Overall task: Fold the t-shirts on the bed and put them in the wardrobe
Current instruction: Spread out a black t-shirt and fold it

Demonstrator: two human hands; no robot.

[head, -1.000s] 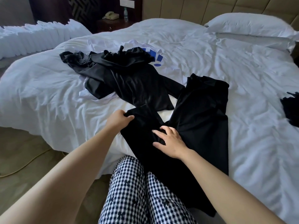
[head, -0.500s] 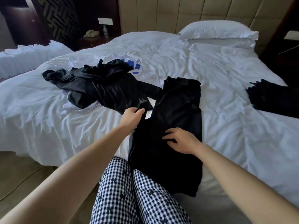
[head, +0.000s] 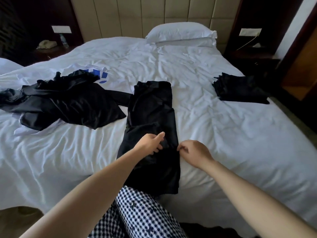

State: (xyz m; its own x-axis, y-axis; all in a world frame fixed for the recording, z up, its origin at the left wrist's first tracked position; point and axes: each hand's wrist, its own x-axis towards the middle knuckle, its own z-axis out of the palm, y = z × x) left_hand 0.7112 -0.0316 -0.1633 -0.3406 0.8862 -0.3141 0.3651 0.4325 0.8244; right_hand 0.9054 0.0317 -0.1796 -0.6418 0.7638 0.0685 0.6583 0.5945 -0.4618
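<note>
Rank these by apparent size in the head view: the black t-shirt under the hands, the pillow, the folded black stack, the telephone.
1. black t-shirt, largest and nearest the camera.
2-3. pillow and folded black stack look alike; the pillow lies farther away, so they are left unranked.
4. telephone, smallest.

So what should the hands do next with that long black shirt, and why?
Probably fold it in half, bringing the near end at the bed's edge up onto the far end. The black t-shirt lies as a long narrow strip on the bed. The left hand and right hand grip it about midway, and the folded stack to the right looks much shorter.
</note>
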